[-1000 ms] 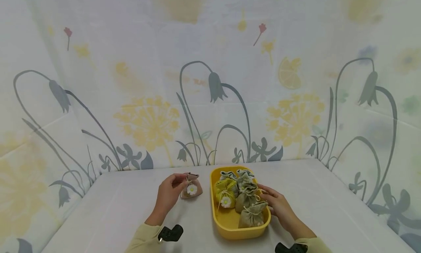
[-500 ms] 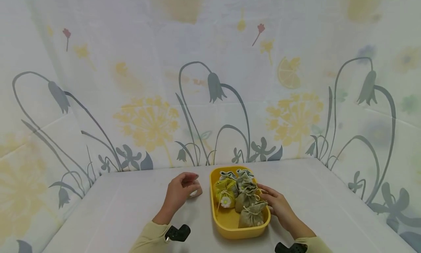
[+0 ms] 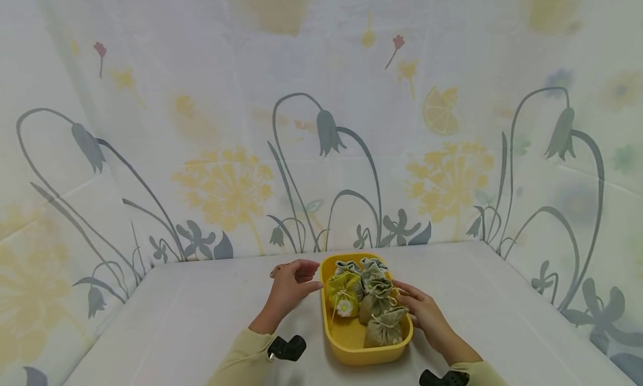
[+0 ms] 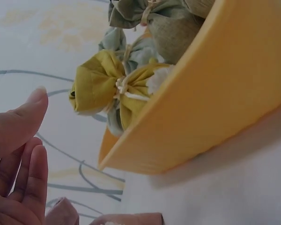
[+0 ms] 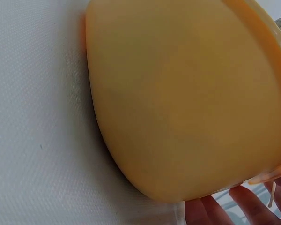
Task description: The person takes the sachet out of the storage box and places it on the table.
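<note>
My left hand (image 3: 293,284) hovers by the left side of a yellow bin (image 3: 348,357), its fingers loosely bent and holding nothing. Mostly hidden behind it on the table is a dusty-pink drawstring pouch (image 3: 277,270); in the left wrist view the pouch (image 4: 133,219) shows at the bottom edge, apart from the fingers. My right hand (image 3: 427,318) rests with extended fingers against the bin's right side. The right wrist view shows its fingertips (image 5: 253,201) beside the wall. Inside stand a mustard-yellow pouch (image 3: 344,297) with a white flower and several grey-green pouches (image 3: 384,329).
A white cloth covers the table (image 3: 201,308). Behind it hangs a white curtain (image 3: 321,196) printed with grey and yellow flowers. The bin's front left corner shows bare floor (image 3: 348,334).
My left hand has let go of the pink pouch's neck and moved right to the bin's left rim. The pouch stays on the table; the right hand and bin hold still.
</note>
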### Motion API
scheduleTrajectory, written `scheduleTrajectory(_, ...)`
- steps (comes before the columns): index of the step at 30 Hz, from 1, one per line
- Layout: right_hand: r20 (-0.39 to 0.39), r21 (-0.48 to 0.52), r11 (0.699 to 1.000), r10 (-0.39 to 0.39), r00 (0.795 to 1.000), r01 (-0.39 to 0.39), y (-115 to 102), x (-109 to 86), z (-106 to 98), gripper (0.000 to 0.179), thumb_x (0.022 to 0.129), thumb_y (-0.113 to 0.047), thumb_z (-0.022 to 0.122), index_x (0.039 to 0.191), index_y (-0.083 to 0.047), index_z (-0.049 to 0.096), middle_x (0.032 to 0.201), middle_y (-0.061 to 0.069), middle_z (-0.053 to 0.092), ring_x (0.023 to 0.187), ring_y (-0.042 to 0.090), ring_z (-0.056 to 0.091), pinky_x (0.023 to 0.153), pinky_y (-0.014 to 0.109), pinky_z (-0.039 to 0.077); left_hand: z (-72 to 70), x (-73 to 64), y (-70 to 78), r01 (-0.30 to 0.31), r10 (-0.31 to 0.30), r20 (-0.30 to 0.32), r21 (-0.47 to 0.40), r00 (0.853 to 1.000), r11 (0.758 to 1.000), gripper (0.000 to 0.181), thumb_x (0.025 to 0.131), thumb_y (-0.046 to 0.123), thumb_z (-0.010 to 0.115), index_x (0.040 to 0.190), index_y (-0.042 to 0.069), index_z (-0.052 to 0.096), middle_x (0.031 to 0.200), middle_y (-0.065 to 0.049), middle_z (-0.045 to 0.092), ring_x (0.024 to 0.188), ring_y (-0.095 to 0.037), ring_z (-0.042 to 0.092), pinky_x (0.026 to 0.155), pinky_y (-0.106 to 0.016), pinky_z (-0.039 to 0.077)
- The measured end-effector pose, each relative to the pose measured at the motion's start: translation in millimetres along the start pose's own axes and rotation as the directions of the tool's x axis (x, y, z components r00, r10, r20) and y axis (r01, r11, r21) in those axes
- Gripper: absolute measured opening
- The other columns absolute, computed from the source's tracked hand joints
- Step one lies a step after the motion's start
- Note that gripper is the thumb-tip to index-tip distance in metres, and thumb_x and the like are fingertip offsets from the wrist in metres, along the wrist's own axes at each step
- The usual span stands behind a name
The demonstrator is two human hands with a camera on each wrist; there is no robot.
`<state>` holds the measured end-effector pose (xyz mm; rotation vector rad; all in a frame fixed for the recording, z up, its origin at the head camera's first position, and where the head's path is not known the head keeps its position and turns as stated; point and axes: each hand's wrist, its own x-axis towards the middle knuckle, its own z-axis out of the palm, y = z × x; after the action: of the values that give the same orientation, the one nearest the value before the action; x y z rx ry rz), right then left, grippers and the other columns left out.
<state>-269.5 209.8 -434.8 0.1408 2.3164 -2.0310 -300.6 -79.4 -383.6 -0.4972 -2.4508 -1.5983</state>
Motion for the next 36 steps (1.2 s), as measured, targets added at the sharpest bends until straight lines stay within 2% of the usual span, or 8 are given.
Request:
scheduleTrajectory(8,-0.004,-0.003,1.000,0.007,1.000,-0.007,0,-0.1,0,0.049,0.093,-0.028,0.053,0.138,-0.009,0.045,0.140,0.021,0.038,0.124,0.041,0.039,0.086,0.046,0.048,12.2,4.9,4.6,0.017,-0.018,0.056,0.011,0.998,1.000,0.037,0.076,0.013,0.078,0.109,0.002,0.064,0.106,-0.013,0.063,0.095,-0.024,0.062,0.081,-0.031,0.051)
scheduleTrajectory(15,-0.009,-0.001,1.000,0.011,1.000,-0.011,-1,-0.7,1,0.049,0.093,-0.028,0.054,0.138,-0.009,0.046,0.139,0.021,0.040,0.122,0.040,0.041,0.085,0.044,0.049,19.6,10.2,4.1,0.105,-0.101,0.105,-0.039,0.989,0.994,0.039,0.077,0.015,0.077,0.111,0.001,0.064,0.106,-0.011,0.064,0.096,-0.022,0.060,0.080,-0.032,0.051)
scheduleTrajectory(20,-0.005,-0.002,1.000,0.013,1.000,-0.013,-1,-0.6,1,0.050,0.094,-0.028,0.053,0.139,-0.009,0.045,0.139,0.020,0.040,0.122,0.039,0.042,0.084,0.044,0.049,25.0,11.6,4.0,0.133,-0.122,0.133,-0.078,0.984,0.988,0.036,0.078,0.013,0.076,0.110,0.000,0.065,0.105,-0.011,0.065,0.097,-0.024,0.060,0.079,-0.034,0.051)
scheduleTrajectory(26,-0.011,-0.004,1.000,0.012,1.000,-0.012,-1,-1.1,1,0.049,0.094,-0.028,0.053,0.138,-0.009,0.045,0.139,0.021,0.040,0.121,0.038,0.043,0.085,0.045,0.048,35.0,11.1,6.2,0.150,-0.144,0.161,-0.027,0.976,0.988,0.030,0.080,0.015,0.074,0.109,0.008,0.069,0.110,-0.007,0.064,0.102,-0.026,0.057,0.083,-0.038,0.049)
scheduleTrajectory(31,-0.008,-0.004,1.000,0.013,1.000,-0.013,-1,-1.1,1,0.050,0.093,-0.028,0.054,0.138,-0.009,0.045,0.139,0.021,0.040,0.121,0.038,0.042,0.085,0.046,0.048,40.0,11.4,8.6,0.164,-0.165,0.148,0.017,0.975,0.986,0.025,0.082,0.015,0.073,0.106,0.011,0.071,0.110,-0.006,0.065,0.105,-0.027,0.057,0.082,-0.037,0.050)
scheduleTrajectory(36,-0.008,-0.006,1.000,0.011,1.000,-0.011,-2,-1.6,2,0.051,0.093,-0.029,0.054,0.139,-0.009,0.045,0.140,0.021,0.039,0.122,0.039,0.041,0.085,0.046,0.048,39.8,11.4,11.2,0.161,-0.163,0.130,0.020,0.978,0.987,0.023,0.082,0.015,0.073,0.103,0.008,0.072,0.101,-0.006,0.067,0.093,-0.022,0.061,0.075,-0.034,0.052)
